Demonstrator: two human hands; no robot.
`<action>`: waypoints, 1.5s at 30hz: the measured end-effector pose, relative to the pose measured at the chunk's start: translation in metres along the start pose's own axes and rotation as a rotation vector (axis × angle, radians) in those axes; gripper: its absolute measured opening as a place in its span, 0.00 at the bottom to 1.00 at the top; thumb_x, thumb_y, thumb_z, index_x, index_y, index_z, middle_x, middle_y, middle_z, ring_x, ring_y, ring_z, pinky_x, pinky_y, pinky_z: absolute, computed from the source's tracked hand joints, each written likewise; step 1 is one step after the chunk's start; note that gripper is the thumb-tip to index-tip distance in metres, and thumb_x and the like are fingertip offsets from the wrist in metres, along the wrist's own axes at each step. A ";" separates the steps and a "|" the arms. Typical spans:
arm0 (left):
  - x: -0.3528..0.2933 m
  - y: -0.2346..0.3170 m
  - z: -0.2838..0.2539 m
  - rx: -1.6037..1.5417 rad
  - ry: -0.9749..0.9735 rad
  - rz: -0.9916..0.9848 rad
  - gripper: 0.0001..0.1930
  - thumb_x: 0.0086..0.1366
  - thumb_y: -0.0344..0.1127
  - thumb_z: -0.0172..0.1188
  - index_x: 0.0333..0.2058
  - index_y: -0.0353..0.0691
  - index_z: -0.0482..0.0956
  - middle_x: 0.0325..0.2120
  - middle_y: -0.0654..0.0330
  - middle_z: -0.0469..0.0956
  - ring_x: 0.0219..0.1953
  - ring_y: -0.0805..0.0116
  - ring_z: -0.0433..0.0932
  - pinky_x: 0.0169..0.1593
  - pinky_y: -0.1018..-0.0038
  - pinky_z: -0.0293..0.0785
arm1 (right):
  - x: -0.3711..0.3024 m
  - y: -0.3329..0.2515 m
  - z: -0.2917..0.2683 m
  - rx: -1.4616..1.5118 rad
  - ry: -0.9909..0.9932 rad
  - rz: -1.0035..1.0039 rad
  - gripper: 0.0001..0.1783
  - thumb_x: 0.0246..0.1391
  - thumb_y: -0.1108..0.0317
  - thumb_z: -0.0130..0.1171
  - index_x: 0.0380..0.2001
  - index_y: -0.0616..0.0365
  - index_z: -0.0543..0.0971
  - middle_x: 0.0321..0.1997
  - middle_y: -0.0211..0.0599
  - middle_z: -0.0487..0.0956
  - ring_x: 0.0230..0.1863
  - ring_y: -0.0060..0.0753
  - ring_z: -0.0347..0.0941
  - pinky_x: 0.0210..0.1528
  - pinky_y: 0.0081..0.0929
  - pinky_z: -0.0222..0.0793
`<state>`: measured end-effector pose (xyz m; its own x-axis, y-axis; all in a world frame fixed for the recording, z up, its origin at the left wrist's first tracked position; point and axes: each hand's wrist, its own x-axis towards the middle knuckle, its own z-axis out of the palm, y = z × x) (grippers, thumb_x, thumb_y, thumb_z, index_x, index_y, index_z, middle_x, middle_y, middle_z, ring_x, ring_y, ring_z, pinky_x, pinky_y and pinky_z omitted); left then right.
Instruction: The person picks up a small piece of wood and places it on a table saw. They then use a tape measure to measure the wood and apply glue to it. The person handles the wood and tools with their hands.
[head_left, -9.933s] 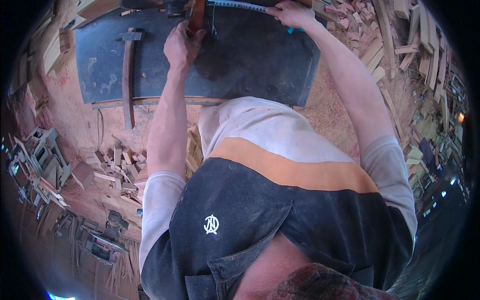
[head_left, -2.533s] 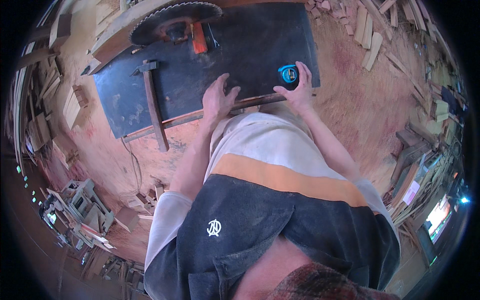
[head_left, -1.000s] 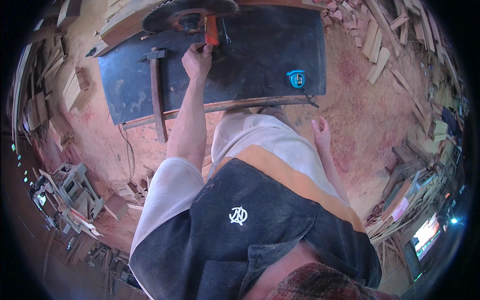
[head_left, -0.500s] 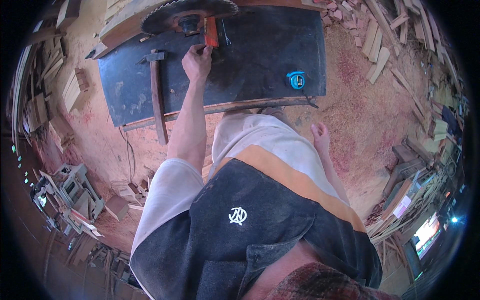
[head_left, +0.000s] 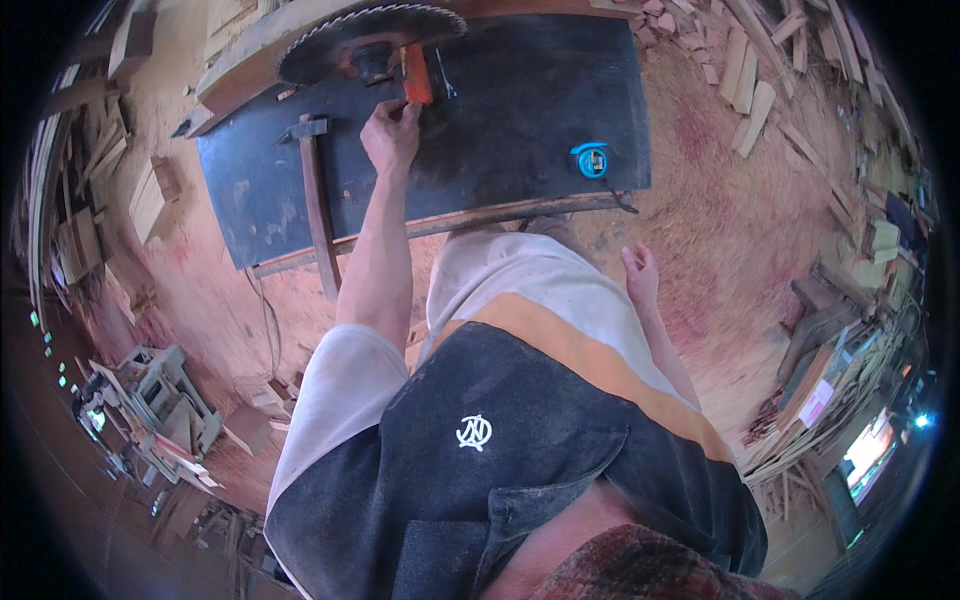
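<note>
My left hand [head_left: 391, 136] reaches over the dark bench top and pinches the near end of a flat orange-red block [head_left: 416, 74] between thumb and fingers. That block lies close beside the hub of a large toothed circular saw blade [head_left: 372, 45]. Left of my forearm, a hammer [head_left: 318, 200] rests with its wooden handle sticking out past the bench's near edge. My right hand [head_left: 640, 272] hangs at my side, fingers loosely bent and apart, with nothing in it. Nearest to it on the bench is a blue tape measure [head_left: 591, 160].
The black bench top [head_left: 520, 110] has a bar along its near edge. A long timber [head_left: 240, 82] lies behind the blade. Offcuts [head_left: 745, 85] and sawdust cover the floor at right; wood pieces [head_left: 152, 200] and a grey machine [head_left: 165, 390] stand at left.
The view has tilted slightly, so the bench's left side appears lower. My left hand keeps its pinch on the orange-red block beside the blade; my right hand hangs as before.
</note>
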<state>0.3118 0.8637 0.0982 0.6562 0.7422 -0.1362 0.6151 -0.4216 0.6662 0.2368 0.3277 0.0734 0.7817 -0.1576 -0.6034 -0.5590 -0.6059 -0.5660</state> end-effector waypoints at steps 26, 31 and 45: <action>-0.390 0.358 0.304 -0.158 -1.218 0.877 0.15 0.65 0.31 0.68 0.50 0.35 0.83 0.35 0.56 0.85 0.36 0.72 0.82 0.43 0.72 0.80 | -0.074 0.333 -0.158 0.492 0.604 0.557 0.44 0.61 0.38 0.65 0.67 0.62 0.74 0.59 0.60 0.81 0.60 0.53 0.80 0.62 0.47 0.75; -0.465 0.409 0.357 0.044 -1.342 0.960 0.17 0.64 0.36 0.71 0.49 0.36 0.85 0.35 0.50 0.87 0.37 0.64 0.86 0.44 0.68 0.82 | -0.064 0.396 -0.190 0.537 0.652 0.572 0.43 0.61 0.41 0.67 0.66 0.64 0.73 0.59 0.59 0.82 0.59 0.54 0.80 0.61 0.47 0.76; -0.656 0.676 0.633 0.270 -1.755 1.275 0.24 0.63 0.44 0.73 0.53 0.37 0.83 0.42 0.49 0.87 0.42 0.62 0.87 0.49 0.64 0.83 | 0.015 0.372 -0.304 1.139 0.755 0.880 0.37 0.61 0.46 0.68 0.62 0.66 0.78 0.59 0.55 0.82 0.59 0.46 0.79 0.59 0.42 0.76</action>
<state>0.5736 -0.2374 0.1736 0.1703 -0.9461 -0.2755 -0.4237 -0.3227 0.8463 0.1247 -0.1366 0.0247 -0.1143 -0.6585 -0.7438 -0.5175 0.6786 -0.5213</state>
